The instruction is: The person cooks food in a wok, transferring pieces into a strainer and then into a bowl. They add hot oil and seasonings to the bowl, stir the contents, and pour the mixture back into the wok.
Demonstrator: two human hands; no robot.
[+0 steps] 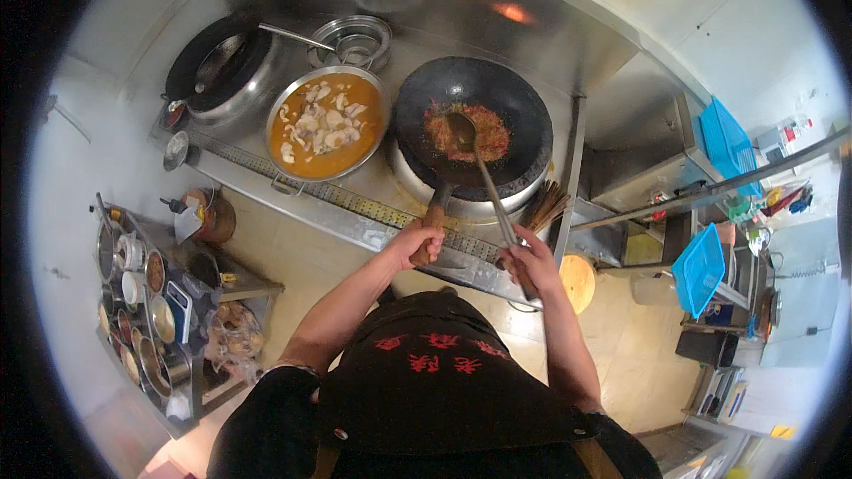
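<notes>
My left hand (419, 244) grips the wooden handle (436, 211) of a black wok (526, 103), which sits on the right burner. In my right hand (530, 259) is the long handle of a metal ladle (490, 179). The ladle's bowl rests among chopped reddish seasoning (492, 136) in the bottom of the wok. Left of the wok stands a wide steel basin (271, 113) of orange broth with white pieces, perhaps fish slices, heaped in the middle.
A second wok (186, 66) is at the far left. Behind the basin are nested steel pots (383, 30) with a long-handled utensil across them. A bamboo wok brush (547, 207) lies right of the wok. Seasoning containers fill a low side table (249, 289). Blue baskets (699, 273) stand right.
</notes>
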